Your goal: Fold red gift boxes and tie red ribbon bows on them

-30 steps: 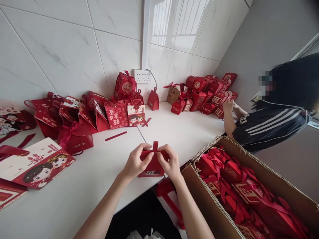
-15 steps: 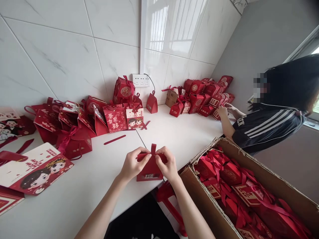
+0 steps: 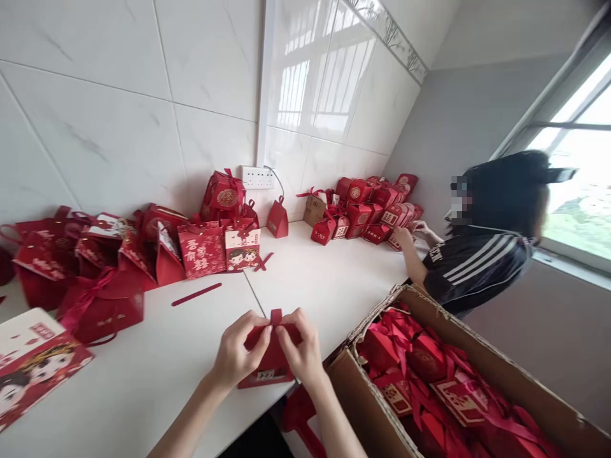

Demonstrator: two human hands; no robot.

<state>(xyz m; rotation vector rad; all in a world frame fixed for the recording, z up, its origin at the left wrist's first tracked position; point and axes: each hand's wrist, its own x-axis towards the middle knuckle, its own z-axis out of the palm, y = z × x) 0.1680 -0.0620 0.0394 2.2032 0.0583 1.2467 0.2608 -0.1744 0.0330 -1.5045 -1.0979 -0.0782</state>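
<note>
A small red gift box (image 3: 272, 366) with a red ribbon tab on top stands near the front edge of the white counter (image 3: 143, 375). My left hand (image 3: 236, 353) pinches the ribbon at the box's top left. My right hand (image 3: 300, 350) pinches it at the top right. Both hands are closed on the ribbon, fingertips almost meeting at the upright tab. The lower front of the box shows between my wrists.
An open cardboard carton (image 3: 382, 432) full of red ribboned boxes sits at my right. Red gift bags (image 3: 100, 305) and boxes line the tiled wall. A loose red strip (image 3: 196, 294) lies on the counter. Another person (image 3: 477, 261) handles a stack of red boxes (image 3: 377, 210) at the far right.
The camera has tilted up and turned right, showing more window. My hands stay on the box's ribbon with little change. The other person's hand remains at the far stack.
</note>
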